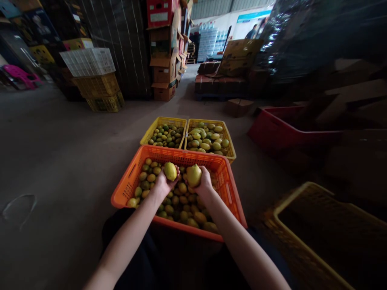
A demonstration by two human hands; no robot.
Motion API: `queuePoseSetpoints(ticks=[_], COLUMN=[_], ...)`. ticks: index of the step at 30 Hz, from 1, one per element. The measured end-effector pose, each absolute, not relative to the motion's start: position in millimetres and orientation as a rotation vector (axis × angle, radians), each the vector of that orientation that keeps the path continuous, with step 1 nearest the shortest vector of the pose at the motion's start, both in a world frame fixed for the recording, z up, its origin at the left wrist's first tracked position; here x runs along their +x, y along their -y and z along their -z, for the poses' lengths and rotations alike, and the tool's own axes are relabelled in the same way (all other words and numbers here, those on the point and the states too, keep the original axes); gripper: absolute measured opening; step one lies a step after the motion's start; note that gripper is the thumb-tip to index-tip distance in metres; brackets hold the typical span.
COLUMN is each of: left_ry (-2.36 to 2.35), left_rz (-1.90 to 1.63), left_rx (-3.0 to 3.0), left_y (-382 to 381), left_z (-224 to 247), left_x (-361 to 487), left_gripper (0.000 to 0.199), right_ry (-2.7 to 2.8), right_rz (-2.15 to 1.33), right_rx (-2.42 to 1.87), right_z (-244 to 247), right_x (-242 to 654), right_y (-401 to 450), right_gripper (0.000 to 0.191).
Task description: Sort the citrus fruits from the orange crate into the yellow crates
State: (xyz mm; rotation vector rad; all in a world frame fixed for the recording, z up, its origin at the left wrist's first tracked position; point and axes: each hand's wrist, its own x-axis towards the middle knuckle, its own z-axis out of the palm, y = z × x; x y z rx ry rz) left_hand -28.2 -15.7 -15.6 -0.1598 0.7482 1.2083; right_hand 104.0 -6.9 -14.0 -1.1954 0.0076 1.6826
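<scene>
Yellow-green fruit [194, 176], orange crate [125, 185], yellow crates [229, 141], pink chair [22, 74].

I see the person's left forearm [133, 229] and right forearm [242, 237], both bare, reaching forward and slanting in toward each other. The left hand [166, 183] turns its palm up, fingers curled; the right hand [204, 181] curls beside it, near but not touching.

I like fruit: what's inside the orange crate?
Inside the orange crate, many green and yellow fruits show. The left hand and right hand block some; anything beneath the top fruits is hidden.
</scene>
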Motion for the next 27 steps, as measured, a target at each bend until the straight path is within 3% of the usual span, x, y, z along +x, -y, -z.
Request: queuePoseSetpoints(ticks=[12,20,27], left_ry=[-0.744,-0.857,-0.851], left_rz=[-1.201,-1.267,-1.174], left_rx=[-0.166,-0.17,-0.116], left_y=[17,16,20], left_z=[15,16,18], left_x=[-29,-30,-31], left_gripper=[0.028,0.016,0.029], right_ry=[-0.068,-0.103,-0.025], right_rz=[-1.654,-1.662,-1.708], right_rx=[-1.18,-1.221,-1.152], right_z=[21,21,27], right_x=[100,99,98], right_y=[6,7,7], right_gripper=[0.017,0.014,0.016])
